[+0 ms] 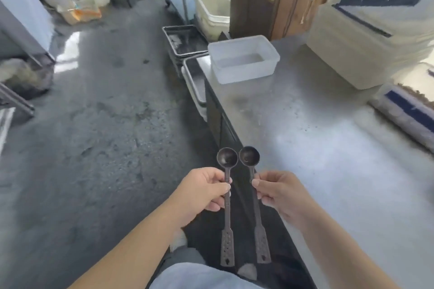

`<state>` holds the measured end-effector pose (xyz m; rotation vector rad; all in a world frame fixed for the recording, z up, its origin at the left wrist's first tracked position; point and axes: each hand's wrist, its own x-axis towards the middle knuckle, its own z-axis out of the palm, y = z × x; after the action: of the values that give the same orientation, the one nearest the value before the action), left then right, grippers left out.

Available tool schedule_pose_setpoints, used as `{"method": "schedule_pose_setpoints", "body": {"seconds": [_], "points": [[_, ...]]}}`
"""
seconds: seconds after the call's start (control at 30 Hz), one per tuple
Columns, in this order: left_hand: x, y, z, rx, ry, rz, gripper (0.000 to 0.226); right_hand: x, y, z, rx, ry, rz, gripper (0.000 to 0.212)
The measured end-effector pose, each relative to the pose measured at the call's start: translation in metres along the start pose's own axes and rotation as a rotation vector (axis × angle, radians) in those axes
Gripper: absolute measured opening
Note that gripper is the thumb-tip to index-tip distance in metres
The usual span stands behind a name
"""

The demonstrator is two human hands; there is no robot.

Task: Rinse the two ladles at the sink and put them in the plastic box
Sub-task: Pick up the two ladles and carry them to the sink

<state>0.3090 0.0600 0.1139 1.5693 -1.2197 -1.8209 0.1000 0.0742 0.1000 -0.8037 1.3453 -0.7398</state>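
So I've got one ladle in each hand right now. My left hand [202, 192] is pinched around the stem of the left ladle [226, 197], thumb and fingers closed just under the bowl, and my right hand [279, 192] is doing the same on the right ladle [254, 195]. Both bowls point away from me and face up, side by side and almost touching, with the flat perforated handle ends hanging down toward my legs.

The plastic box [244, 58] is the landmark here. It sits at the far corner of the steel counter [317, 129], open, with nothing in it that I can see. The ladles are well short of it, on my side, hovering over the counter's near edge. Left of the box and lower down there are some metal trays [185, 40]. No sink in view, so I can't tell from this whether the rinse is done; the bowls look dark and I can't make out water on them.

Tip for this step, if you're carrying to the box: hold them high on the stem like this so the long ends don't swing, keep the two apart so they don't clack, and lay them in lengthwise one at a time rather than dropping both.
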Motion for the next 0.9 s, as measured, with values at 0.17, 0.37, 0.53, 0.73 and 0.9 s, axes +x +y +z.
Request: {"method": "schedule_pose_setpoints", "body": {"seconds": [0.17,0.37,0.53,0.73,0.9], "points": [[-0.050,-0.017,-0.092,-0.152,0.211,0.055,0.011,0.023,-0.038,0.109,-0.113,-0.265,-0.050,0.019],[-0.118,-0.057,-0.230,-0.319,0.491,0.100,0.011,0.060,-0.064,0.286,-0.179,-0.551,-0.056,0.031],[-0.179,-0.089,-0.331,-0.406,0.695,0.108,0.011,0.074,-0.065,0.423,-0.254,-0.747,-0.038,0.032],[-0.230,-0.123,-0.413,-0.510,0.897,0.086,0.012,0.085,-0.062,0.553,-0.335,-0.944,0.020,0.026],[-0.244,-0.145,-0.481,-0.605,1.032,0.071,0.011,0.112,-0.071,0.651,-0.426,-1.074,0.024,0.012]]}}
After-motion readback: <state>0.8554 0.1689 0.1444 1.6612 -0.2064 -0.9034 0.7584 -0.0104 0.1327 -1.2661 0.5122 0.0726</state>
